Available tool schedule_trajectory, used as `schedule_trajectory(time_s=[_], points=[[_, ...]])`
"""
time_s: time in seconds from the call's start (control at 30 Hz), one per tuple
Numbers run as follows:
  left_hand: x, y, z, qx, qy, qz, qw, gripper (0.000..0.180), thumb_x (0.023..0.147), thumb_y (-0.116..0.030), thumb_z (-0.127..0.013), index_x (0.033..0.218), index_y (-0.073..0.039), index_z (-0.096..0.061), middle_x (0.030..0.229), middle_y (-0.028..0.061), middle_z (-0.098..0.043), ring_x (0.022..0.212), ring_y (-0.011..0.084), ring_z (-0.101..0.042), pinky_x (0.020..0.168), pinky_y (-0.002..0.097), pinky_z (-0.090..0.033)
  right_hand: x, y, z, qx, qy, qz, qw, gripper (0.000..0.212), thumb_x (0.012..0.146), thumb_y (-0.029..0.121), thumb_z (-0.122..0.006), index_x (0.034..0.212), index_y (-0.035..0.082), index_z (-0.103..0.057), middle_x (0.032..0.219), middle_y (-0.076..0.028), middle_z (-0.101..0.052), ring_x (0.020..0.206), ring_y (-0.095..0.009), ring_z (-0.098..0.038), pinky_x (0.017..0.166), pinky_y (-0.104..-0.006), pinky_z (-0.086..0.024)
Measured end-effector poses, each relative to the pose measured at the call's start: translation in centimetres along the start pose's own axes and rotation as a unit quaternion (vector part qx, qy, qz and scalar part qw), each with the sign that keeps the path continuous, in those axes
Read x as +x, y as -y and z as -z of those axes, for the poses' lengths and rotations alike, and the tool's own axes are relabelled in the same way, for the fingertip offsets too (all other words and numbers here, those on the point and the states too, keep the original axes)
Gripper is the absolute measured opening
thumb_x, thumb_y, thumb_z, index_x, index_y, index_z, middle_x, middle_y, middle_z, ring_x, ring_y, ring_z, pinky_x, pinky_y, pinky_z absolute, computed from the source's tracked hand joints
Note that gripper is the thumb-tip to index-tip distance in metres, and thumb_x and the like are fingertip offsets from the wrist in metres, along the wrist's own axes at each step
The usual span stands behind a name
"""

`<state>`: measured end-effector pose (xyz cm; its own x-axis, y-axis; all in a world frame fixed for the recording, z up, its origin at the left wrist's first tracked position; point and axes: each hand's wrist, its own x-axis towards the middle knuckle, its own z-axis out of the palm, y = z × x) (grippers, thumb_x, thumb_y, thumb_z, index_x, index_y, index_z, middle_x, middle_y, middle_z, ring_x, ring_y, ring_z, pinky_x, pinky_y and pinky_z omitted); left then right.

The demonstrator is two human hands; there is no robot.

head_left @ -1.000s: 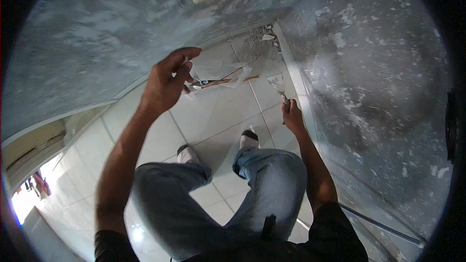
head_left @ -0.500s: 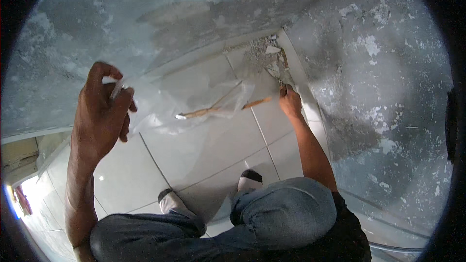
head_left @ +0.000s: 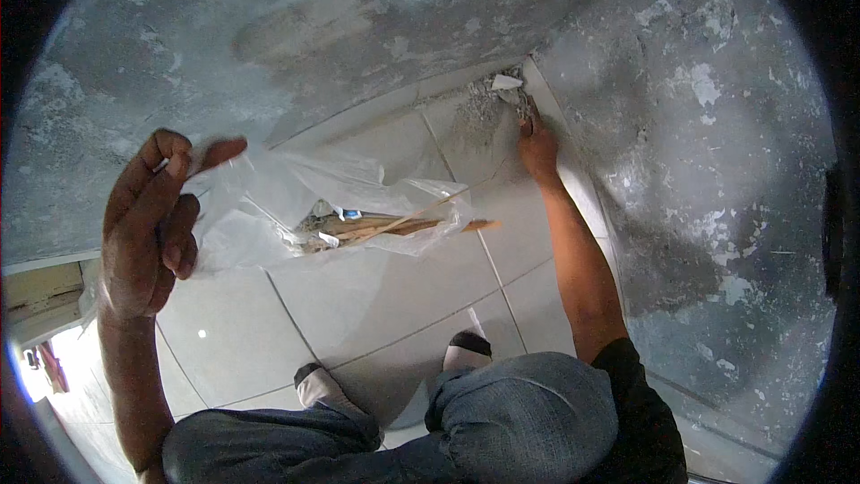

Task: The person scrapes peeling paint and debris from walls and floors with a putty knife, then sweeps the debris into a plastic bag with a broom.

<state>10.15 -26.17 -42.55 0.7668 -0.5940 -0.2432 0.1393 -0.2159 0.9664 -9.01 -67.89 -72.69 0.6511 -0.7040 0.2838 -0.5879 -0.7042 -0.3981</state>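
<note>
My left hand is raised at the left, fingers curled at the edge of a clear plastic bag and gripping it. The bag spreads rightward over the floor. Inside lie several thin wooden sticks, grey debris and small white and blue scraps. One stick's orange-brown end pokes past the bag's right side. My right hand reaches into the far right corner, its fingers closed at a pile of grey rubble. What they pinch is too small to make out. A pale plaster chip lies just beyond them.
Patchy grey walls meet at the corner, with a tiled skirting along their base. White floor tiles run below the bag. Both my feet, in white socks with dark toes, rest near my bent knees.
My left hand has moved left and slightly down, drawing the bag up and wider so its contents show. My right hand has reached farther into the corner, among the rubble.
</note>
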Motion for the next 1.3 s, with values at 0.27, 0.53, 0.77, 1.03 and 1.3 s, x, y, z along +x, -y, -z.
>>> schedule_trajectory(time_s=[0.27, 0.53, 0.77, 1.03, 1.3], points=[[-0.3, -1.3, -2.8, 0.045, 0.121, -0.082, 0.988, 0.021, 0.092, -0.019, -0.044, 0.106, -0.003, -0.041, 0.125, 0.0284, -0.045, 0.033, 0.001, -0.035, 0.03, 0.0152, -0.031, -0.3, -0.1, 1.3, -0.003, -0.008, -0.014, 1.0, 0.034, 0.088, 0.023, -0.046, 0.117, 0.006, -0.051, 0.091, -0.023, -0.062, 0.083, -0.042, -0.059, 0.07, -0.0493, -0.047], [-1.0, -1.9, -4.4, 0.031, 0.134, -0.062, 0.989, 0.03, 0.09, -0.017, -0.042, 0.113, 0.002, -0.042, 0.12, 0.0237, -0.051, 0.05, 0.0123, -0.06, 0.048, 0.0246, -0.053, -1.9, 3.5, 7.8, 0.09, 0.013, 0.027, 0.995, 0.033, 0.091, 0.031, -0.045, 0.106, 0.004, -0.054, 0.081, -0.023, -0.06, 0.077, -0.043, -0.057, 0.066, -0.0465, -0.044], [0.0, -0.7, -4.5, -0.007, 0.14, -0.053, 0.989, 0.03, 0.094, -0.024, -0.038, 0.111, 0.0, -0.043, 0.129, 0.0174, -0.046, 0.053, 0.0109, -0.057, 0.051, 0.0212, -0.046, -3.1, 9.7, 15.4, 0.075, 0.071, 0.047, 0.993, 0.03, 0.091, 0.027, -0.048, 0.107, 0.003, -0.054, 0.078, -0.021, -0.06, 0.072, -0.037, -0.06, 0.063, -0.0422, -0.045], [0.1, -0.4, -4.4, -0.058, 0.113, -0.049, 0.991, 0.047, 0.095, -0.041, -0.028, 0.11, -0.001, -0.048, 0.122, 0.0173, -0.052, 0.062, 0.0133, -0.059, 0.061, 0.0276, -0.05, -6.0, 18.4, 21.8, 0.162, 0.168, 0.135, 0.963, 0.034, 0.089, 0.025, -0.053, 0.11, -0.002, -0.052, 0.093, -0.02, -0.061, 0.086, -0.033, -0.061, 0.074, -0.0378, -0.047], [-0.1, -0.2, -3.8, -0.086, 0.068, -0.063, 0.992, 0.049, 0.094, -0.041, -0.029, 0.106, 0.002, -0.049, 0.12, 0.0231, -0.052, 0.048, 0.0147, -0.055, 0.058, 0.026, -0.049, -8.8, 23.7, 19.0, -0.117, 0.13, 0.314, 0.933, 0.036, 0.081, 0.016, -0.059, 0.114, 0.005, -0.049, 0.087, -0.014, -0.051, 0.072, -0.024, -0.06, 0.057, -0.0342, -0.052]])
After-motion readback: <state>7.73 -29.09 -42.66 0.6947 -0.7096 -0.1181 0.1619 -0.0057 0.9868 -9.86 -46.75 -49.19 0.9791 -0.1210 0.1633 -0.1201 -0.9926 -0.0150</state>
